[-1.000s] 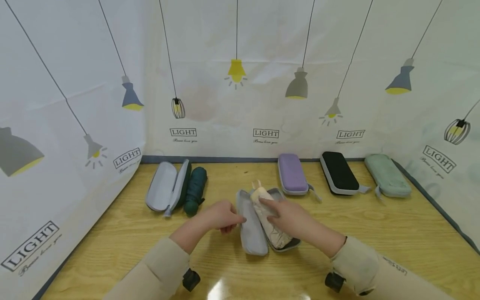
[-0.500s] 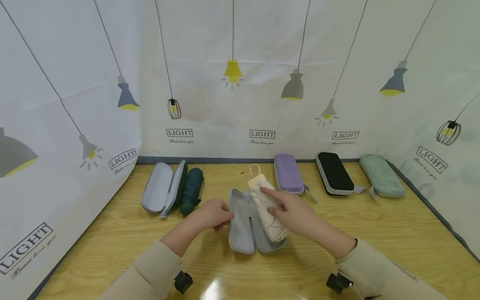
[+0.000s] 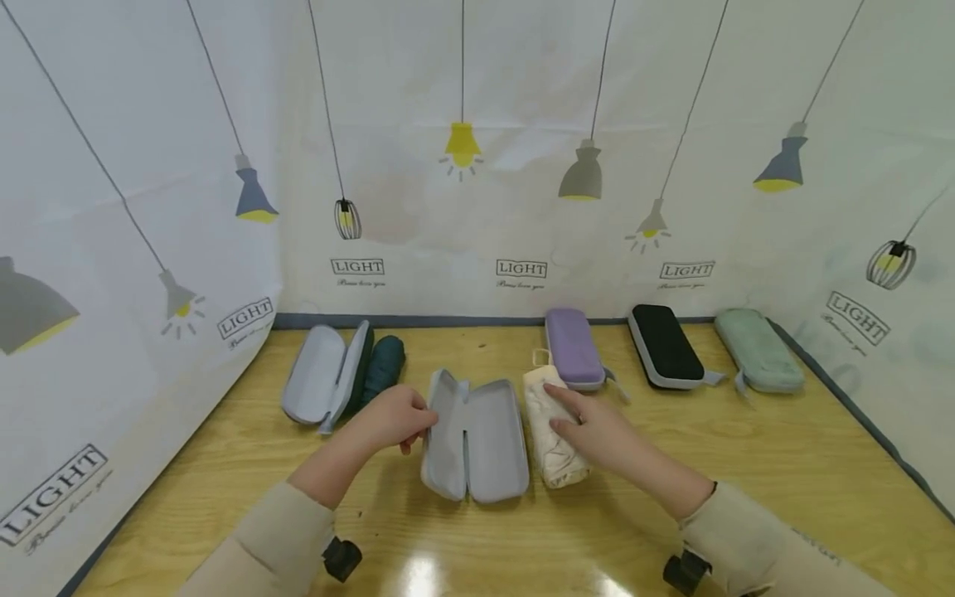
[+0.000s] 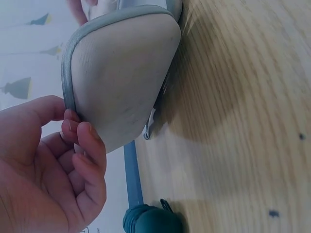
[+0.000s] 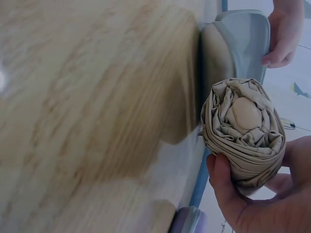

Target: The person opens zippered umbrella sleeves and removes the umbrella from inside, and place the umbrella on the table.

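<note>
An opened hard zip case (image 3: 496, 439), pale grey inside and beige outside, stands unfolded at the middle of the table. My left hand (image 3: 399, 417) pinches the rim of its left half between thumb and fingers; the beige outer shell (image 4: 121, 77) fills the left wrist view. My right hand (image 3: 597, 427) grips a folded cream umbrella (image 3: 552, 439) just right of the case. The umbrella's strap loop points to the back, and its gathered cloth end (image 5: 243, 131) faces the right wrist camera. Nothing lies inside the case.
Behind my left hand lie a folded dark green umbrella (image 3: 384, 365) and an opened green case (image 3: 317, 373). Along the back right stand closed purple (image 3: 574, 344), black (image 3: 667, 344) and mint (image 3: 764, 348) cases. A printed backdrop (image 3: 425, 274) borders the wooden table (image 3: 418, 539).
The cream umbrella has come up out of the case and moved right, in my right hand. My left hand has drawn the case left, and both halves now show bare.
</note>
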`<action>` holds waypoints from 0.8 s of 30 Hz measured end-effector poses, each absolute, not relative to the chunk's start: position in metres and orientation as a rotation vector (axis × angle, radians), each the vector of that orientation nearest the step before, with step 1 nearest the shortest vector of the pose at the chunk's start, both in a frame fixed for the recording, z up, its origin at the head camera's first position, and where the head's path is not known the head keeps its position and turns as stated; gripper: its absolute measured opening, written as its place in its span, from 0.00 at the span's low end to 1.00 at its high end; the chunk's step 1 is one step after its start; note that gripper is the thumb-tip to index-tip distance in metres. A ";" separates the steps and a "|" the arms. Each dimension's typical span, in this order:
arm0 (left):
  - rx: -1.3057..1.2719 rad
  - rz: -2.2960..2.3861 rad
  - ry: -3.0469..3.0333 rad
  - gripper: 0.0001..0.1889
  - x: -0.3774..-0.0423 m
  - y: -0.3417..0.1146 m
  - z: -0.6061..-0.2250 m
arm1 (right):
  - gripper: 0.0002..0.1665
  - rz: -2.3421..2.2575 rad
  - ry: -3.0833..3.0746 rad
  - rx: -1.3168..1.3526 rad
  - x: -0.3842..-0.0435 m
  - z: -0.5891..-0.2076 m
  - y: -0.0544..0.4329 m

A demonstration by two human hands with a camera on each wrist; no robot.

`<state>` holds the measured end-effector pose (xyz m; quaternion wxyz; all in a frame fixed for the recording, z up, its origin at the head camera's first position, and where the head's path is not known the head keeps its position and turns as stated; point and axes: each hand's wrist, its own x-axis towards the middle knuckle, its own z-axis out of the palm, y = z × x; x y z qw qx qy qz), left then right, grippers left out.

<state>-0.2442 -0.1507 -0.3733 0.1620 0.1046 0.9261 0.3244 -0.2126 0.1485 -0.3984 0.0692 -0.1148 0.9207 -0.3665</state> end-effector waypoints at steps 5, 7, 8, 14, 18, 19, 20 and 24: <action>0.248 0.914 2.677 0.19 -0.245 -0.159 -0.379 | 0.32 -1.078 2.735 -0.351 -0.216 -0.410 0.145; 0.229 0.913 2.685 0.19 -0.246 -0.162 -0.382 | 0.32 -1.064 2.725 -0.365 -0.217 -0.413 0.143; 0.221 0.920 2.683 0.18 -0.246 -0.163 -0.383 | 0.32 -1.056 2.722 -0.374 -0.217 -0.414 0.142; 0.158 1.000 2.663 0.16 -0.244 -0.170 -0.387 | 0.35 -0.978 2.698 -0.406 -0.217 -0.409 0.141; 0.102 1.041 2.685 0.09 -0.243 -0.174 -0.389 | 0.37 -0.832 2.720 -0.407 -0.212 -0.403 0.146; 0.091 1.040 2.702 0.08 -0.242 -0.174 -0.389 | 0.38 -0.805 2.725 -0.417 -0.210 -0.401 0.147; 0.088 1.031 2.726 0.08 -0.241 -0.175 -0.389 | 0.38 -0.779 2.728 -0.428 -0.208 -0.400 0.148; 0.171 0.914 2.854 0.16 -0.235 -0.174 -0.386 | 0.42 -0.730 2.717 -0.589 -0.203 -0.394 0.153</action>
